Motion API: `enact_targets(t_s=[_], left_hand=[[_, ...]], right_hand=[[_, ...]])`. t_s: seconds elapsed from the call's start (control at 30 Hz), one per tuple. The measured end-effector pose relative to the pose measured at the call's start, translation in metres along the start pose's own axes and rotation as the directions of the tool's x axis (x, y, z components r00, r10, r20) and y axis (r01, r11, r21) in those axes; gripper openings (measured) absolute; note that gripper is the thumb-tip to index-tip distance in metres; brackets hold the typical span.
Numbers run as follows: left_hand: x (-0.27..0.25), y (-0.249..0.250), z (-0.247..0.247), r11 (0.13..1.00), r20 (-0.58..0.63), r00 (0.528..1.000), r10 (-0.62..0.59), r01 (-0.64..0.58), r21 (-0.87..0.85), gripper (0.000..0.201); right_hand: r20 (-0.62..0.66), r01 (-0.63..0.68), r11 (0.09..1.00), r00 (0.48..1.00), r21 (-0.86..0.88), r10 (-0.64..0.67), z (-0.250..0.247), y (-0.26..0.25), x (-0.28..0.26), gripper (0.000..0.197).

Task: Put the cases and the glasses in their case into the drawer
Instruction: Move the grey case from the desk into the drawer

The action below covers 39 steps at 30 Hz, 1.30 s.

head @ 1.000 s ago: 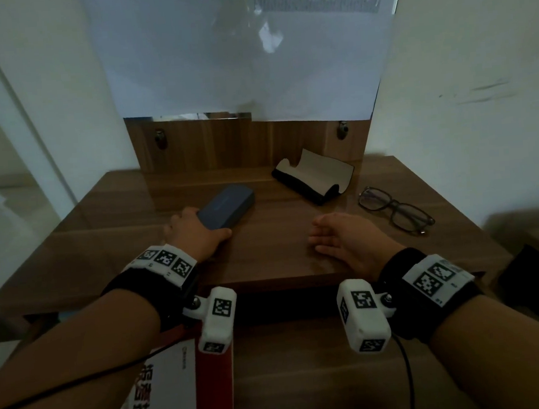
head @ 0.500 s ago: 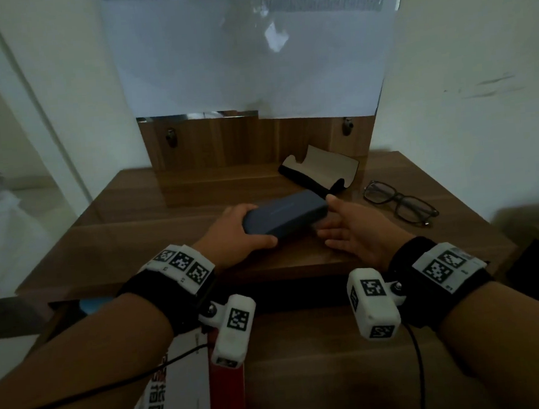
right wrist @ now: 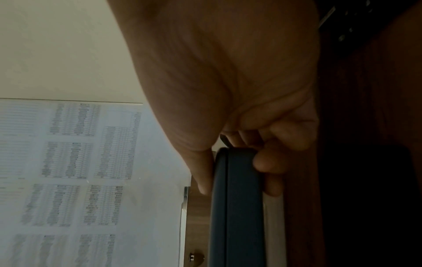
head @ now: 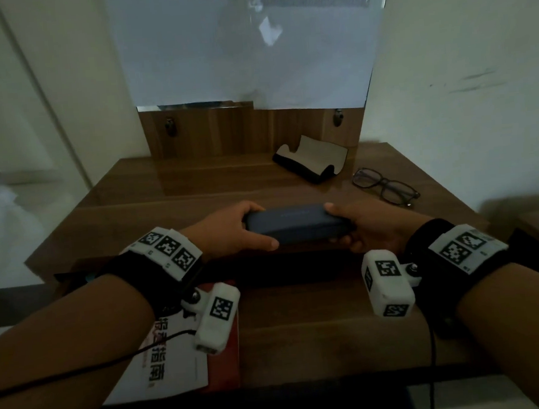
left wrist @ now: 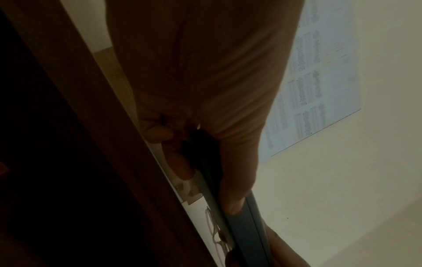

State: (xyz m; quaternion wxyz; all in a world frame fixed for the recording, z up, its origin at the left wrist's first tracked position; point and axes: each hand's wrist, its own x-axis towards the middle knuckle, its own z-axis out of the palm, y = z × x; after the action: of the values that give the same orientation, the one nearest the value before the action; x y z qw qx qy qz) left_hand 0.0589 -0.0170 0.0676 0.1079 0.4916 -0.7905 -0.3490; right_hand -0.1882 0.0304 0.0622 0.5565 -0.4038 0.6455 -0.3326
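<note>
A closed dark blue case (head: 297,223) is held level above the front edge of the wooden table (head: 164,193). My left hand (head: 231,231) grips its left end, thumb on the near side. My right hand (head: 360,226) grips its right end. The wrist views show the blue case (left wrist: 242,225) (right wrist: 237,207) between thumb and fingers. A black case with a beige lining (head: 311,159) lies open at the back right of the table. Black-framed glasses (head: 386,187) lie unfolded to its right. The open drawer (head: 304,330) is below the hands.
A white booklet with red print (head: 164,358) and a red book (head: 224,366) lie in the drawer's left part. A large white sheet (head: 249,44) covers the mirror behind the table. A wall stands close on the right.
My left hand has lifted the blue case from the table's left middle and brought it to the front centre. My right hand has come up and taken hold of its right end.
</note>
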Motion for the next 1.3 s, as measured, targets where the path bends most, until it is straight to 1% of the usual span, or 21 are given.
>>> enact_targets(t_s=[0.1,0.2,0.3,0.4,0.53,0.6,0.7,0.8,0.87,0.97,1.03,1.13,1.17,1.3], left_hand=[[-0.006,-0.001,0.005,0.999,0.022,0.999,-0.039,0.039,-0.014,0.06],[-0.014,0.0,0.012,0.997,0.086,0.995,-0.05,0.044,0.064,0.055],[-0.02,-0.001,0.017,0.986,0.157,0.984,-0.078,0.054,0.155,0.057],[-0.02,-0.002,0.022,0.976,0.229,0.966,-0.117,0.07,0.204,0.059],[-0.016,-0.004,0.033,0.946,0.263,0.951,-0.163,0.075,0.316,0.068],[-0.012,-0.009,0.04,0.928,0.284,0.938,-0.2,0.089,0.362,0.074],[-0.008,-0.017,0.051,0.901,0.308,0.921,-0.238,0.091,0.423,0.079],[-0.004,-0.021,0.058,0.891,0.333,0.906,-0.262,0.095,0.444,0.079],[-0.003,-0.022,0.06,0.889,0.34,0.9,-0.273,0.101,0.447,0.08],[0.001,-0.024,0.063,0.883,0.345,0.897,-0.278,0.097,0.46,0.081],[0.002,-0.025,0.066,0.877,0.339,0.897,-0.282,0.098,0.47,0.077],[0.003,-0.024,0.068,0.867,0.325,0.903,-0.282,0.095,0.489,0.073],[0.002,-0.024,0.069,0.867,0.321,0.904,-0.284,0.099,0.488,0.073],[0.001,-0.024,0.066,0.876,0.309,0.909,-0.281,0.111,0.469,0.075]], right_hand=[[-0.002,-0.029,0.998,1.0,-0.053,0.029,-0.001,0.007,-0.006,0.035],[-0.013,-0.081,0.988,0.997,-0.135,0.08,-0.002,0.015,-0.014,0.041],[-0.031,-0.12,0.964,0.993,-0.236,0.116,-0.002,0.022,-0.02,0.041],[-0.048,-0.174,0.91,0.985,-0.376,0.168,0.001,0.026,-0.021,0.048],[-0.06,-0.248,0.858,0.967,-0.45,0.248,0.006,0.033,-0.01,0.05],[-0.048,-0.254,0.822,0.962,-0.51,0.267,0.011,0.036,-0.007,0.042],[-0.05,-0.227,0.75,0.967,-0.622,0.251,0.017,0.04,-0.003,0.031],[-0.052,-0.186,0.654,0.974,-0.733,0.219,0.021,0.044,-0.002,0.028],[-0.046,-0.173,0.614,0.975,-0.77,0.217,0.023,0.047,0.001,0.028],[-0.06,-0.192,0.604,0.971,-0.774,0.232,0.024,0.05,0.005,0.025],[-0.066,-0.201,0.589,0.968,-0.783,0.242,0.024,0.051,0.007,0.026],[-0.046,-0.199,0.596,0.964,-0.778,0.262,0.024,0.051,0.007,0.024],[-0.038,-0.192,0.601,0.965,-0.776,0.26,0.024,0.052,0.006,0.024],[-0.053,-0.184,0.675,0.976,-0.715,0.21,0.025,0.056,0.002,0.024]])
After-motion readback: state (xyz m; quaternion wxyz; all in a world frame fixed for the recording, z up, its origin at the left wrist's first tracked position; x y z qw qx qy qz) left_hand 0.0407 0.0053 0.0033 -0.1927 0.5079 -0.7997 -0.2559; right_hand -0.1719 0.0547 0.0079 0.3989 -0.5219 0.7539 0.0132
